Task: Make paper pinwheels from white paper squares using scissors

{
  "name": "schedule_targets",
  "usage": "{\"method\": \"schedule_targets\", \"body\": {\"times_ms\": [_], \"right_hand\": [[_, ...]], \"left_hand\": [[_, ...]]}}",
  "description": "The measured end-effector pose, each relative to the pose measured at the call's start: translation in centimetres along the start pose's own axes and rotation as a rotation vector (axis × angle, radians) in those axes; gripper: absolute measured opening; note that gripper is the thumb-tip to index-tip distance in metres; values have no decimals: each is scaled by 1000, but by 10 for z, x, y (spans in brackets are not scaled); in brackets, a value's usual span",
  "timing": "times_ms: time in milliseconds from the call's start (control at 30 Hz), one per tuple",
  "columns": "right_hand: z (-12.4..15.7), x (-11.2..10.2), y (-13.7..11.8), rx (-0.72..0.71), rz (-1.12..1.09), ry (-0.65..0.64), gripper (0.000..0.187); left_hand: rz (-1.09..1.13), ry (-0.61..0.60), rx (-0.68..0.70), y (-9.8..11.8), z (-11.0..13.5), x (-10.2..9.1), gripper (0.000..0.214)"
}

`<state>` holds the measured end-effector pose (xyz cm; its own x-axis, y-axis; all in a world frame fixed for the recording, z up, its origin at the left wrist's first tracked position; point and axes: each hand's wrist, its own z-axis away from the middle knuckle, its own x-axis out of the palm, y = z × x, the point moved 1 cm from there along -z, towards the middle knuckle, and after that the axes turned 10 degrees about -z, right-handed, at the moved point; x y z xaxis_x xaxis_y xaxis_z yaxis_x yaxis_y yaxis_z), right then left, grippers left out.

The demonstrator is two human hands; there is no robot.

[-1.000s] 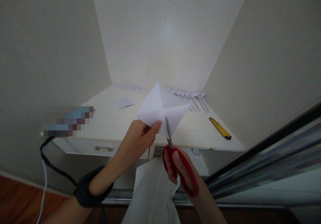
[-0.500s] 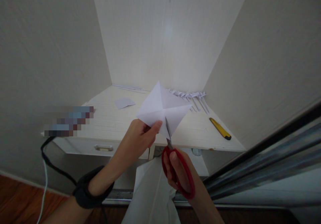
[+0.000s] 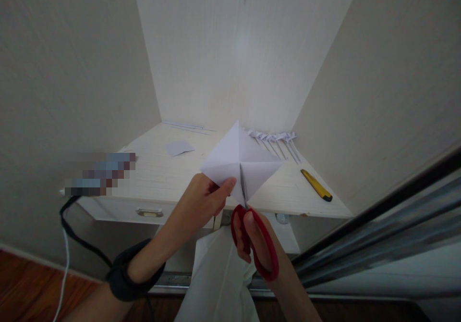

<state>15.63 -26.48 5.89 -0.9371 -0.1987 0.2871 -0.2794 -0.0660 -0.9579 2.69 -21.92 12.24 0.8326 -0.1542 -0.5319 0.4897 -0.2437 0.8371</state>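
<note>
A creased white square of paper [image 3: 221, 156] is held up in front of me, one corner pointing away. My left hand [image 3: 214, 194] pinches its near left edge, thumb on top and the other fingers hidden beneath. Red-handled scissors [image 3: 272, 259] are in my right hand [image 3: 254, 230], with thumb and fingers through the loops. Their blades lie along the crease from the near corner toward the paper's centre, and a slit shows there.
On the white desk [image 3: 151, 178] lie a loose paper piece [image 3: 180, 148], thin paper sticks [image 3: 185, 127], several paper pinwheels on sticks [image 3: 277, 139] and a yellow box cutter [image 3: 317, 186]. A pixelated object [image 3: 103, 173] sits at the left. Walls enclose the desk.
The paper and my left hand have shifted slightly right and nearer. The scissor blades reach further along the crease, close to the centre, and the handles sit closer to the paper.
</note>
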Motion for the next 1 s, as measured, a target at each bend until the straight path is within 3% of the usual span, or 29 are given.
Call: {"method": "schedule_targets", "body": {"times_ms": [267,567,800,1000], "right_hand": [[3,2,-1,29,24,34,60],[-2,4,-9,-57,12,13,59],[-4,5,-4,18,-31,80,64],[-2,2,-1,5,15,62,62]], "left_hand": [[-4,2,4,3,-1,0,42],[37,-41,-5,-1,1,3,41],[65,-45,13,0,3,2,39],[138,-58,42,-2,2,3,37]]}}
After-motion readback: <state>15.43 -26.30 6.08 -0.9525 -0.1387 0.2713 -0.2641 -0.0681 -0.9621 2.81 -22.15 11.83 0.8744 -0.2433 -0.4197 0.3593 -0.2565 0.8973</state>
